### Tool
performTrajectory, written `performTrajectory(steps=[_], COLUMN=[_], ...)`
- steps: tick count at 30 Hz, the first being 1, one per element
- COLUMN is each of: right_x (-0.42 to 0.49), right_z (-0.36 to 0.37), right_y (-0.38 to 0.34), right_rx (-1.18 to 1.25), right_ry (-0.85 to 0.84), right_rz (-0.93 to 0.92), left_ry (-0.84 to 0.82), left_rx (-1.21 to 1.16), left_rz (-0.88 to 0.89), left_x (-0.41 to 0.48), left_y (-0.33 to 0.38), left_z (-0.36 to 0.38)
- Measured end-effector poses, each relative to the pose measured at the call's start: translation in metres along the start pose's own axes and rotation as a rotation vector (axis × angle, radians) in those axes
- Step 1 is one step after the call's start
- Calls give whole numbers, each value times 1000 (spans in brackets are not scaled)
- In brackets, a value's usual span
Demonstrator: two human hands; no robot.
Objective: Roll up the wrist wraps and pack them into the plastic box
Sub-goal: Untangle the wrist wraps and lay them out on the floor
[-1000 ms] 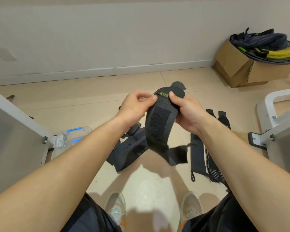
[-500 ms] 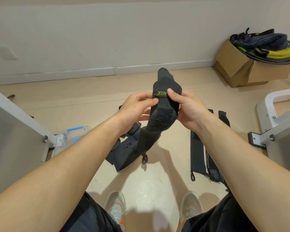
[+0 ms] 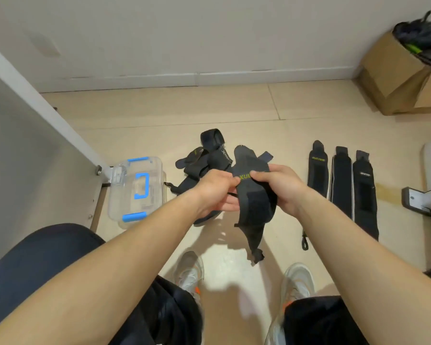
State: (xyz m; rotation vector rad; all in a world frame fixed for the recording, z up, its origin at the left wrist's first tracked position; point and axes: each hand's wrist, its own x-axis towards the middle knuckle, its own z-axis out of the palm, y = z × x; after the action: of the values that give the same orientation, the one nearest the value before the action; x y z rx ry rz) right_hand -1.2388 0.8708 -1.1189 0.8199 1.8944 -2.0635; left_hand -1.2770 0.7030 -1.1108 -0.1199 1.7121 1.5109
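wrap (image 3: 253, 202) | top pinched by fingers (image 3: 258, 174) of left hand (image 3: 213, 192), right hand (image 3: 281, 188) | hangs toward 6 o'clock | box (image 3: 125, 197) at 9 o'clock, nearer left hand

The right hand (image 3: 281, 188) hides some lettering on the wrist wrap (image 3: 255, 207)

Soft, even indoor light reaches my feed from overhead — the floor (image 3: 234, 108) carries a pale sheen between the shoes (image 3: 190, 272), with soft-edged shadows pooled just above it. The wide lens bows the baseboard (image 3: 259, 75) and stretches the frame edges; the cardboard box (image 3: 393, 78) at upper right is smeared — out of focus.
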Motion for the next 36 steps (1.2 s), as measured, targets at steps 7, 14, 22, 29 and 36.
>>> performTrajectory(steps=[7,14,22,29,36], right_x=[33,92,190,232,238], right_z=[12,21,26,19,21], right_y=[66,82,90,105,109], right_rx=[-66,-94,-136,-35,33], right_ry=[119,113,77,40,52], right_rz=[172,157,119,173,202], left_ry=[64,250,651,708,726], left_rx=[358,272,644,352,-385], left_rz=[-189,-212,-51,-134,-215], left_x=[40,105,242,348,366], left_y=[-60,-56,-54,-53,-33], left_z=[-21,-57,-136,-166,-153])
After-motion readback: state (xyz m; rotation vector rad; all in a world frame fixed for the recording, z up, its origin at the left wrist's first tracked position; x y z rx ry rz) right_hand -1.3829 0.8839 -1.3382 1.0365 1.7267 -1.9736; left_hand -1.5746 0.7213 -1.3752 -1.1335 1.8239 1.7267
